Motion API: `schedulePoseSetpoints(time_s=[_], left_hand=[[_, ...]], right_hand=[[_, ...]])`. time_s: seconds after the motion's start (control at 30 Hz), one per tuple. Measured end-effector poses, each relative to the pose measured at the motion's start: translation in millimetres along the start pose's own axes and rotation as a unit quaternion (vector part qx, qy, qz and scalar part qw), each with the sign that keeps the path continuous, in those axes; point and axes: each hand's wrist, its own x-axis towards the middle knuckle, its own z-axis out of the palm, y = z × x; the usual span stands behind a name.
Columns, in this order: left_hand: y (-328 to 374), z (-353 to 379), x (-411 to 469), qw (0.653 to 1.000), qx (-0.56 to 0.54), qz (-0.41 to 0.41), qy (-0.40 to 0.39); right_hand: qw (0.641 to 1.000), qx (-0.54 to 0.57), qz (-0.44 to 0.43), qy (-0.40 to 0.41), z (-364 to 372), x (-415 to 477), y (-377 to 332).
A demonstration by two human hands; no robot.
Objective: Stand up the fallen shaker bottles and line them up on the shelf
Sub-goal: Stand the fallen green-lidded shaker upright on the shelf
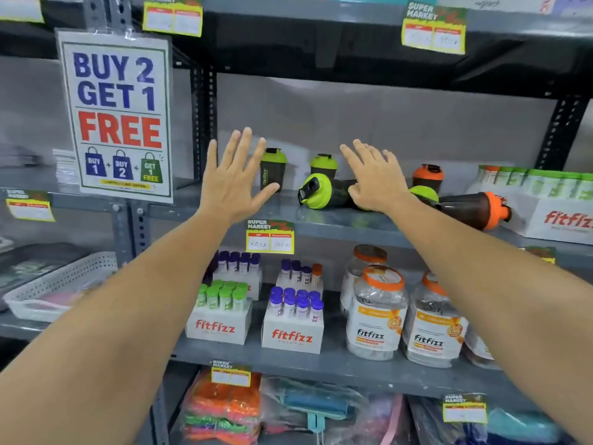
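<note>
Two hands spread, empty: left hand (232,179), right hand (373,178) over fallen shaker (324,191).

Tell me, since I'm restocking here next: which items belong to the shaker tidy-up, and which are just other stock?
Job: fallen green-lidded shaker bottle; fallen orange-lidded shaker bottle; upright green-lidded shaker bottle; upright orange-lidded shaker bottle; grey metal shelf.
Other stock: white fitfizz tube boxes; clear fitfizz jars; promotional sign.

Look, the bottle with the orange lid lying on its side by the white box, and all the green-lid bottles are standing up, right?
Not all. The head view shows one green-lid bottle lying on its side under the right hand. The orange-lid bottle does lie by the white box.
</note>
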Motion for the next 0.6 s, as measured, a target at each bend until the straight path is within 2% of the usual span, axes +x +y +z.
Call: schedulePoseSetpoints(time_s=[0.13, 0.33, 0.6], left_hand=[[-10, 26, -29, 0.999, 0.026, 0.008, -0.042], [-33, 60, -37, 0.997, 0.028, 0.016, -0.073], [-42, 102, -38, 0.995, -0.009, 0.032, -0.092]], right_hand=[[0.996, -0.029, -0.031, -0.083, 15, 15, -7], [0.985, -0.063, -0.063, -0.148, 39, 45, -14], [0.967, 0.009, -0.084, -0.240, 53, 71, -11]])
